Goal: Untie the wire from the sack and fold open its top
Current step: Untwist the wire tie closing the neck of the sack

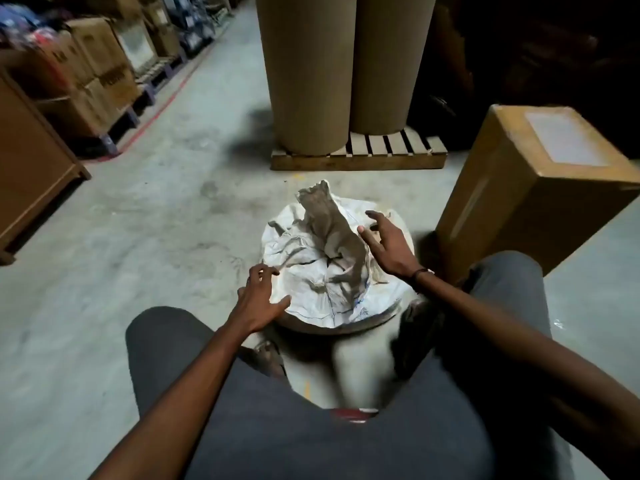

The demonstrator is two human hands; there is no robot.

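The person wore dark grey trousers (173,344) and a dark top (311,441), with a small red mark (353,414) at the top's upper edge. Both forearms were bare, without sleeves. A thin dark band (417,274) circled the wrist of the right hand (388,242); the left hand (258,299) wore nothing.

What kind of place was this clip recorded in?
Most likely a warehouse or storeroom. Stacked cardboard boxes stand on pallets along an aisle at the left, two big brown paper rolls stand on a wooden pallet, and the floor is bare concrete with a red line painted on it.
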